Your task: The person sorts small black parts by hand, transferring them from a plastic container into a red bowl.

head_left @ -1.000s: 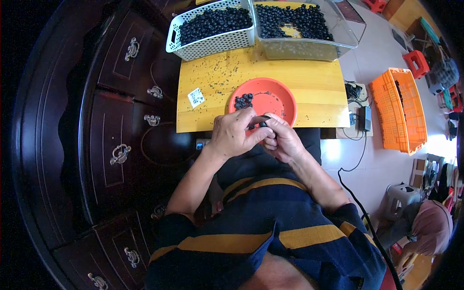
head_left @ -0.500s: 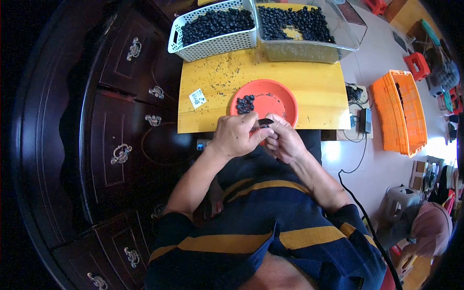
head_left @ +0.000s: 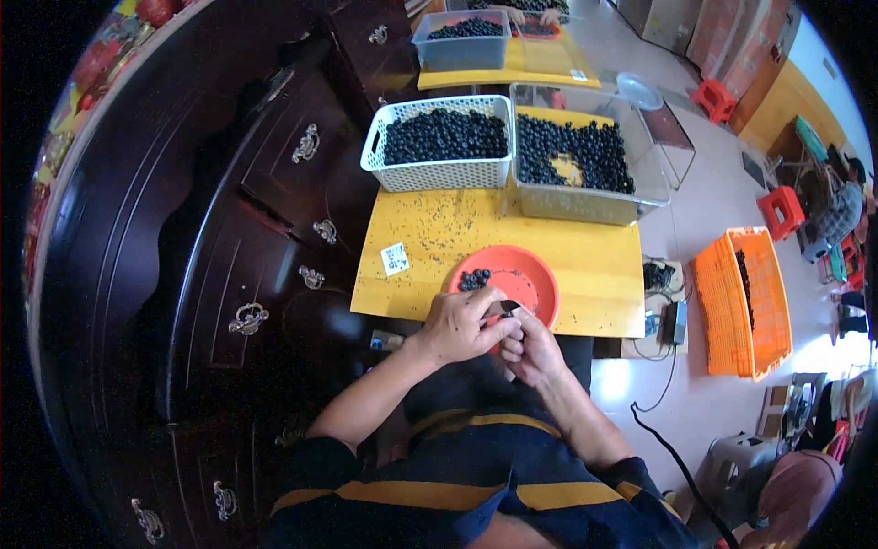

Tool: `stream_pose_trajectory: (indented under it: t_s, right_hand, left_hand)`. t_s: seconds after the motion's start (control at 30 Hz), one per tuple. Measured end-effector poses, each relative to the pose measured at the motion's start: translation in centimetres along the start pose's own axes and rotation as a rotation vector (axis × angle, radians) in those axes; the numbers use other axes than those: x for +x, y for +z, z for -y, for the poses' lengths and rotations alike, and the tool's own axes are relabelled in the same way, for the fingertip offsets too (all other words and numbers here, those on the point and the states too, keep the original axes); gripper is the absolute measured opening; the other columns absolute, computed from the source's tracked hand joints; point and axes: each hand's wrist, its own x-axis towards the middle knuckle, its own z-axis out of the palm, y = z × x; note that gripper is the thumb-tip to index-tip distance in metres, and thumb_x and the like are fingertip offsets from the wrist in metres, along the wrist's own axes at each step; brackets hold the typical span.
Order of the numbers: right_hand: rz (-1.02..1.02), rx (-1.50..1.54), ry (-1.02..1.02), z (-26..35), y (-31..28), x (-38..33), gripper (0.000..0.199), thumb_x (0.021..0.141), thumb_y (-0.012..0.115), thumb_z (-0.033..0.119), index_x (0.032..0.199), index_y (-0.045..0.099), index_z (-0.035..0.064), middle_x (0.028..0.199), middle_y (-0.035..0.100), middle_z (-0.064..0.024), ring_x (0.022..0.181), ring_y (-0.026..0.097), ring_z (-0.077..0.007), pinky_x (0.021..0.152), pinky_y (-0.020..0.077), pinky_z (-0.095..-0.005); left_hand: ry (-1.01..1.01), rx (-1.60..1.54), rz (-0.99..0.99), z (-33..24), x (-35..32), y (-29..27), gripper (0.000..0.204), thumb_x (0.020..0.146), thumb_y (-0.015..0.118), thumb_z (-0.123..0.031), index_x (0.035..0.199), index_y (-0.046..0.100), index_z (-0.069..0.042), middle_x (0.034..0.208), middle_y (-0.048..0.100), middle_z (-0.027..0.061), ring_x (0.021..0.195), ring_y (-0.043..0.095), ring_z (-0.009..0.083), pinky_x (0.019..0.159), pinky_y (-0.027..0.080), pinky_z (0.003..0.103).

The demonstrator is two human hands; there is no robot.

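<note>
My left hand (head_left: 460,327) and my right hand (head_left: 533,351) meet over the near rim of a round red basin (head_left: 529,279). Both are closed, thumbs and fingertips pinched together. A small dark, flat-looking thing (head_left: 510,308) shows between their fingertips; its kind is too small to make out, and I cannot tell which hand carries it. A bit of red shows beside the left thumb. Inside the basin, at its left side, lies a small heap of black round pieces (head_left: 474,279), with dark crumbs elsewhere on its bottom.
A white perforated basket (head_left: 439,176) and a clear plastic bin (head_left: 576,207), both with black round pieces, stand on the yellow table (head_left: 594,311). Dark crumbs and a printed white card (head_left: 395,259) lie there. An orange crate (head_left: 718,306) stands right. Beyond, another person's hands (head_left: 549,16) work.
The view has tilted up, so the table sits lower and a second table with another person's hands shows. My hands stay pinched together at the basin's near rim.
</note>
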Motion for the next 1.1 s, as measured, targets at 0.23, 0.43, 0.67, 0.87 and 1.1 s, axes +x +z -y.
stream_pose_trajectory:
  t_s: [0.23, 0.43, 0.67, 0.87, 1.1]
  right_hand:
    - [0.012, 0.050, 0.045, 0.0, -0.3, 0.2, 0.021, 0.106, 0.050, 0.034, 0.097, 0.054, 0.0157, 0.071, 0.045, 0.0070, 0.055, 0.037, -0.0037, 0.046, 0.0301, -0.0187]
    - [-0.005, 0.105, 0.054, -0.3, -1.3, 0.6, 0.021, 0.106, 0.049, 0.034, 0.097, 0.053, 0.0149, 0.072, 0.047, 0.0056, 0.056, 0.041, -0.0048, 0.047, 0.0329, -0.0197]
    - [-0.035, 0.186, 0.046, 0.3, -1.2, 0.5, 0.025, 0.104, 0.053, 0.031, 0.087, 0.052, 0.0127, 0.069, 0.044, 0.0056, 0.054, 0.039, -0.0063, 0.046, 0.0331, -0.0218]
    - [0.013, 0.175, 0.036, 0.3, -1.3, 0.9, 0.030, 0.104, 0.053, 0.041, 0.088, 0.053, 0.0149, 0.068, 0.044, 0.0061, 0.054, 0.039, -0.0042, 0.046, 0.0332, -0.0203]
    - [0.001, 0.128, 0.022, 0.2, -1.7, 1.2, 0.023, 0.107, 0.049, 0.036, 0.096, 0.051, 0.0160, 0.069, 0.043, 0.0059, 0.054, 0.039, -0.0044, 0.045, 0.0315, -0.0194]
  left_hand:
    - [-0.075, 0.004, 0.163, 0.7, 0.6, -0.6, 0.024, 0.088, 0.074, -0.026, 0.100, 0.066, -0.008, 0.072, 0.066, 0.0115, 0.065, 0.068, 0.0317, 0.057, 0.053, 0.041]
    - [-0.035, 0.101, 0.222, 0.6, 1.3, -0.6, 0.021, 0.089, 0.072, -0.026, 0.101, 0.070, -0.008, 0.077, 0.069, 0.0117, 0.069, 0.070, 0.0311, 0.062, 0.055, 0.041]
    - [-0.018, 0.049, 0.100, 0.7, 0.7, 1.1, 0.021, 0.086, 0.074, -0.022, 0.102, 0.071, -0.008, 0.085, 0.072, 0.0108, 0.074, 0.072, 0.0302, 0.065, 0.058, 0.039]
    - [-0.007, 0.053, 0.000, 0.7, 0.2, 1.4, 0.018, 0.085, 0.076, -0.015, 0.100, 0.071, -0.007, 0.083, 0.072, 0.0109, 0.071, 0.072, 0.0280, 0.062, 0.057, 0.037]
    - [0.001, 0.041, 0.020, 0.8, 1.0, 0.9, 0.013, 0.088, 0.072, -0.018, 0.096, 0.070, -0.009, 0.069, 0.067, 0.0094, 0.065, 0.069, 0.0274, 0.058, 0.053, 0.038]
